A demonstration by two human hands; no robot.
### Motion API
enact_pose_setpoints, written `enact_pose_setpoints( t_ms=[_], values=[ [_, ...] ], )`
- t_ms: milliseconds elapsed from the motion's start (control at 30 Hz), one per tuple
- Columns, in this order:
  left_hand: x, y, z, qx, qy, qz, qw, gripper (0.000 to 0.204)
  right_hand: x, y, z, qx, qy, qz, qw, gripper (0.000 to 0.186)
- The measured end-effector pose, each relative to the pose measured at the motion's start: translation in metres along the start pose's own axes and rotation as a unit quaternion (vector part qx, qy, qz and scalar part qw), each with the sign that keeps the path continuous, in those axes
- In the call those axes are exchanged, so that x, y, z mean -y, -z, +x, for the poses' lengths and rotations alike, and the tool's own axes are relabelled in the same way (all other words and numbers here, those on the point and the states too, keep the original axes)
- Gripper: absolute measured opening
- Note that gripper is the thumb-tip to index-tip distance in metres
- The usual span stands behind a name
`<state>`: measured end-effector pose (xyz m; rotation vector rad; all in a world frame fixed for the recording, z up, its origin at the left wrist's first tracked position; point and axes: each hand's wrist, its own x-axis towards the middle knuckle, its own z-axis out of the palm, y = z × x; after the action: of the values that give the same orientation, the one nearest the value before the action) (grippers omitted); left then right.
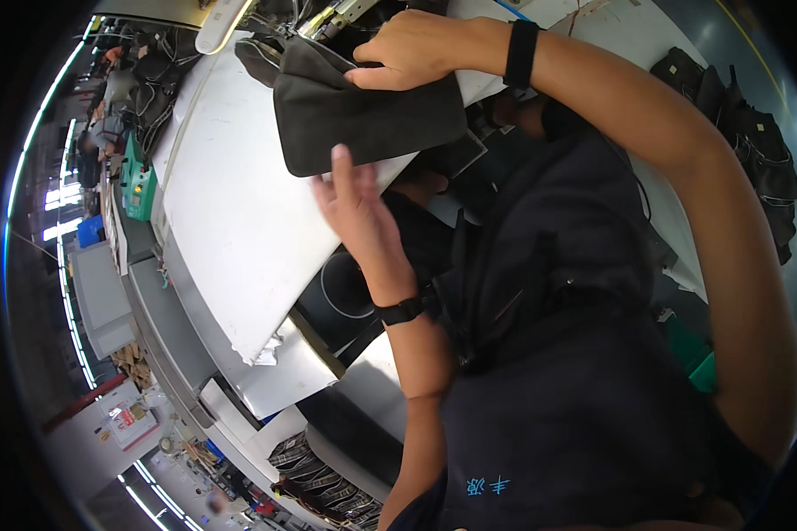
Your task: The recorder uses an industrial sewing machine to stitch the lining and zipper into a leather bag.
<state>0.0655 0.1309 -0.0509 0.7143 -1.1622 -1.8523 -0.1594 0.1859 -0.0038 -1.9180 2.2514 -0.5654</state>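
Note:
A dark grey-green piece of fabric (pixel 372 124) with rounded corners lies over the white worktable (pixel 230 221), its upper part bunched up beneath the sewing machine (pixel 336 18). My right hand (pixel 407 51) comes across from the right, its fingers curled and pinching the fabric's upper edge. At the near edge is my left hand (pixel 359 208), slightly blurred. One finger rests on top of the cloth and the others go under it, so the edge sits between them. The cloth hides some fingertips. Where the fabric meets the needle cannot be made out.
Dark garment pieces (pixel 762 159) are piled at the right, and more dark cloth (pixel 155 80) lies at the far left. A green device (pixel 136 181) stands beyond the table's left edge. Striped fabric (pixel 305 469) is stacked at the lower left. Other people are in the background.

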Motion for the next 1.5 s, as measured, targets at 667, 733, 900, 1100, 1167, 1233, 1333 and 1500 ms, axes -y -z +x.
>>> enact_pose_setpoints(
  t_ms=[667, 733, 900, 1100, 1167, 1233, 1333, 1500],
  values=[
    [-0.130, 0.003, 0.034, 0.183, 0.079, 0.246, 0.949, 0.043, 0.018, 0.016, -0.073, -0.267, 0.058, -0.011, 0.962, 0.049],
    [-0.107, 0.024, 0.031, 0.193, 0.079, 0.222, 0.952, 0.041, 0.038, -0.017, -0.104, -0.268, -0.013, 0.099, 0.958, 0.035],
    [-0.068, 0.079, 0.024, 0.162, 0.211, 0.250, 0.931, 0.033, 0.081, -0.059, -0.122, -0.377, -0.026, 0.121, 0.918, 0.028],
    [-0.063, 0.082, 0.014, 0.131, 0.188, 0.340, 0.912, 0.032, 0.070, -0.048, -0.116, -0.369, -0.006, 0.087, 0.925, 0.027],
    [-0.065, 0.074, 0.010, 0.124, 0.169, 0.364, 0.908, 0.036, 0.070, -0.027, -0.110, -0.344, -0.032, 0.160, 0.925, 0.027],
    [-0.069, 0.068, 0.002, 0.105, 0.122, 0.429, 0.889, 0.049, 0.063, -0.010, -0.083, -0.327, -0.039, 0.207, 0.921, 0.039],
    [-0.069, 0.053, -0.014, -0.027, -0.140, 0.628, 0.765, 0.062, 0.052, -0.003, -0.037, -0.319, -0.067, 0.257, 0.910, 0.042],
    [-0.074, -0.020, -0.019, 0.071, -0.180, 0.487, 0.852, 0.052, 0.049, 0.009, -0.015, -0.072, -0.173, 0.439, 0.879, 0.038]
  ],
)
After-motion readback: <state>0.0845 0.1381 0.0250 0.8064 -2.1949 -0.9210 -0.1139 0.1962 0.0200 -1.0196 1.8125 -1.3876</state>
